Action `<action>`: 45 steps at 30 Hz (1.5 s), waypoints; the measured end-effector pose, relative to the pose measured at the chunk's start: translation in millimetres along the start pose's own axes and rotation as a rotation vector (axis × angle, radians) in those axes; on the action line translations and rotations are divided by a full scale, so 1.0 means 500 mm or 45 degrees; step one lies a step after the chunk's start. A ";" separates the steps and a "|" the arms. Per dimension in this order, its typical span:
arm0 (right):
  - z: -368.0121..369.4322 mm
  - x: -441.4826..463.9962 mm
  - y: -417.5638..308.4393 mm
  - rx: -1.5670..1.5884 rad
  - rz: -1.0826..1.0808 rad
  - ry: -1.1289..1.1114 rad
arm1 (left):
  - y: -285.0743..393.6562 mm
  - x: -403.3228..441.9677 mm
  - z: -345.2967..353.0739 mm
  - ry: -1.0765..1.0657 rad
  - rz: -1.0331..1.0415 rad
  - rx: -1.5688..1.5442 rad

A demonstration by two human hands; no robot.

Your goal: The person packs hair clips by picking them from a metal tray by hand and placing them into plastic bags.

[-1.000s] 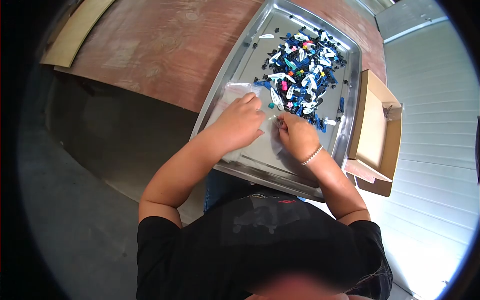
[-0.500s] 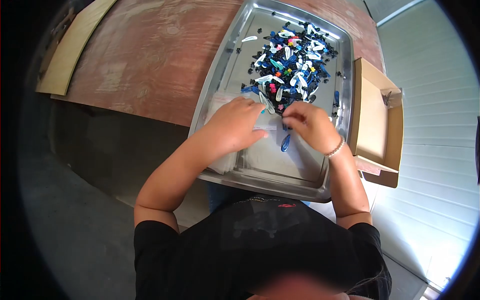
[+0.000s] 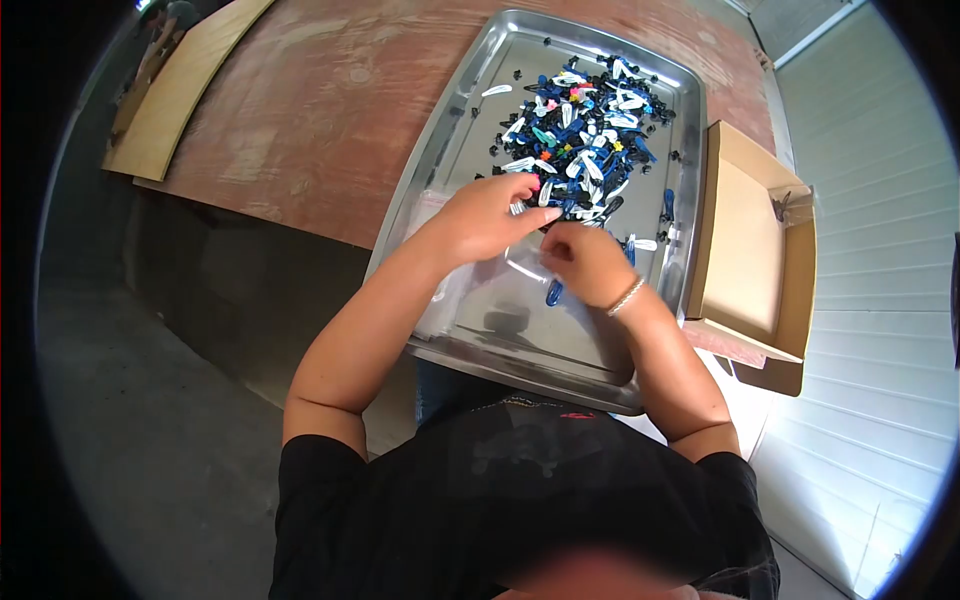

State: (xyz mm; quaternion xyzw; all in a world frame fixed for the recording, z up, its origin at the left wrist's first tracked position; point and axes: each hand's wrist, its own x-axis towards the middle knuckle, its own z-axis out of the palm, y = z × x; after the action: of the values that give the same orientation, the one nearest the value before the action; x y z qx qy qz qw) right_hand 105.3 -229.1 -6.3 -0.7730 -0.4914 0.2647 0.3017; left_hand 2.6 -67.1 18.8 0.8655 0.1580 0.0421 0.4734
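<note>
A metal tray [image 3: 398, 212] holds a heap of hair clips [image 3: 580, 135] in white, blue and black, with small coloured pieces among them. At the heap's near edge my left hand [image 3: 487, 218] is open, its thumb and fingers spread over some clips. My right hand [image 3: 588, 262], wearing a beaded bracelet, is just right of it with curled fingers; blur hides what they may hold. Below its fingertips lies a blue clip [image 3: 554, 292], and clear plastic shows between the hands. Thin plastic bags [image 3: 437, 312] are stacked at the tray's left side, partly under my left forearm.
An open cardboard box [image 3: 745, 262] stands right of the tray on the reddish wooden table [image 3: 310, 120]. A curved wooden board [image 3: 190, 95] lies at the far left. Part of another person [image 3: 178, 18] shows at the top left corner.
My left hand has moved up to the clip heap and its thumb has spread. My right hand, after moving away from the plastic, is back near my left hand. A blue clip has appeared below them.
</note>
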 end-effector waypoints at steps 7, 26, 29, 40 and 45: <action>-0.059 -0.005 0.002 0.388 0.115 0.336 | -0.015 0.020 0.024 -0.391 -0.187 -0.641; -0.017 0.006 0.001 -0.084 -0.349 0.635 | -0.067 0.020 0.053 -0.342 -0.110 -0.447; -0.016 0.000 -0.016 0.309 0.066 0.391 | -0.065 0.021 0.047 -0.373 -0.156 -0.403; -0.017 -0.023 -0.071 0.010 -0.123 0.370 | -0.088 0.025 0.065 -0.425 -0.174 -0.287; -0.008 -0.018 -0.056 -0.037 -0.347 0.362 | -0.081 0.013 0.067 -0.304 -0.060 -0.475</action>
State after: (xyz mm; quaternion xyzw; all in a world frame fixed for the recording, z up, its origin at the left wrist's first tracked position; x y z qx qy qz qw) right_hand 88.0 -228.8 18.1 -0.7332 -0.5477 0.1024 0.3898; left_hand 6.7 -71.9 -33.8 0.7579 0.1104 -0.0432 0.6415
